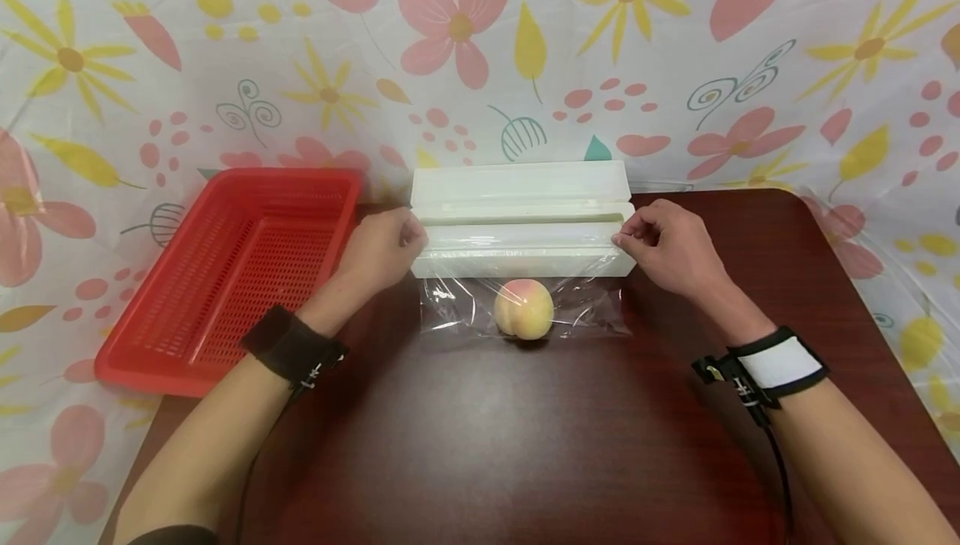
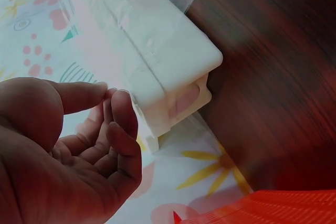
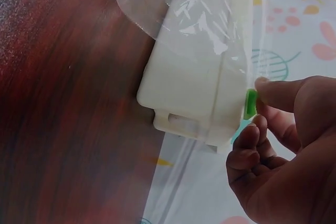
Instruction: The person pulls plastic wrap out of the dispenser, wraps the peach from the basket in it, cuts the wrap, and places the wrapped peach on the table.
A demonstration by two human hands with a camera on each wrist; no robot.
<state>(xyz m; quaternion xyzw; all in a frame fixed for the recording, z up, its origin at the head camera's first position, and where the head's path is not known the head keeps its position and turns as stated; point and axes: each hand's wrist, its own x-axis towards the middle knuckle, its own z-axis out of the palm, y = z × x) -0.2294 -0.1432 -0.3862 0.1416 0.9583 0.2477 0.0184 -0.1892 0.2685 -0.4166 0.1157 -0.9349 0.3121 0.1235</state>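
A long white plastic wrap dispenser (image 1: 517, 264) lies with its lid (image 1: 521, 182) raised at the back. Clear plastic wrap (image 1: 446, 307) comes over its front and spreads on the table around a peach (image 1: 525, 309); whether the film passes over or under the peach I cannot tell. At the dispenser's left end my left hand (image 1: 382, 247) pinches the film between thumb and forefinger. My right hand (image 1: 670, 245) pinches the film at the other end, its thumb close to a small green piece (image 3: 251, 103) on the dispenser.
To the left, a red plastic basket (image 1: 225, 337) sits partly over the edge of the dark wooden table (image 1: 480, 445). A flowered cloth (image 1: 480, 112) hangs behind the table and down its sides. Each wrist wears a black strap with a cable.
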